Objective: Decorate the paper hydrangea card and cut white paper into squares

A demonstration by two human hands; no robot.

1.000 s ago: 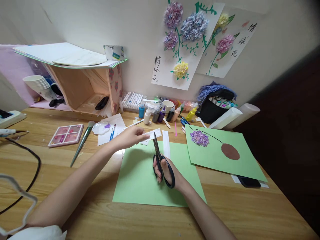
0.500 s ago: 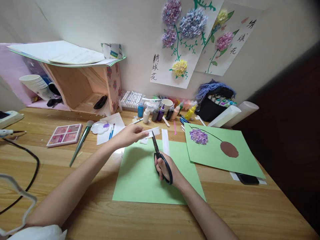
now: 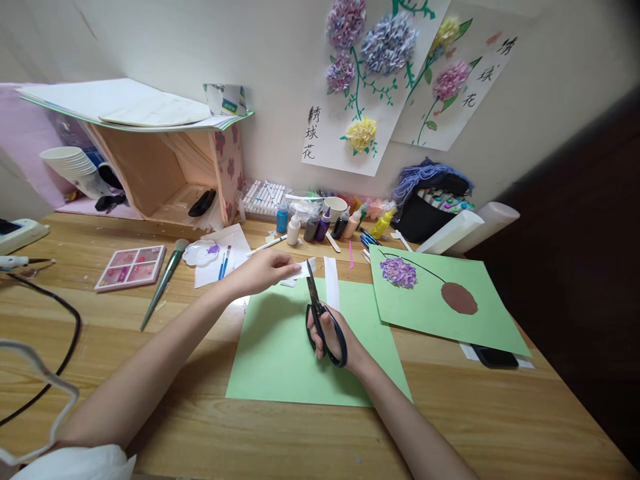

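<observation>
My left hand (image 3: pixel 263 270) pinches a short white paper strip (image 3: pixel 303 269) above the far edge of a green sheet (image 3: pixel 280 353). My right hand (image 3: pixel 333 337) grips black scissors (image 3: pixel 320 313) by the handles, blades closed and pointing away from me, their tip meeting the strip's right end. A second white strip (image 3: pixel 331 283) lies flat on the green sheet just right of the blades.
A second green sheet (image 3: pixel 450 310) with a purple paper flower (image 3: pixel 399 272) lies at the right, a black phone (image 3: pixel 495 358) under its corner. Paint bottles (image 3: pixel 320 227), a palette (image 3: pixel 131 267), a brush (image 3: pixel 164 283), a wooden box (image 3: pixel 165 173) and a black cable (image 3: pixel 45 333) surround the work area.
The scissors have closed on the strip, and the piece held in my left hand is now shorter. Both hands stay in nearly the same place.
</observation>
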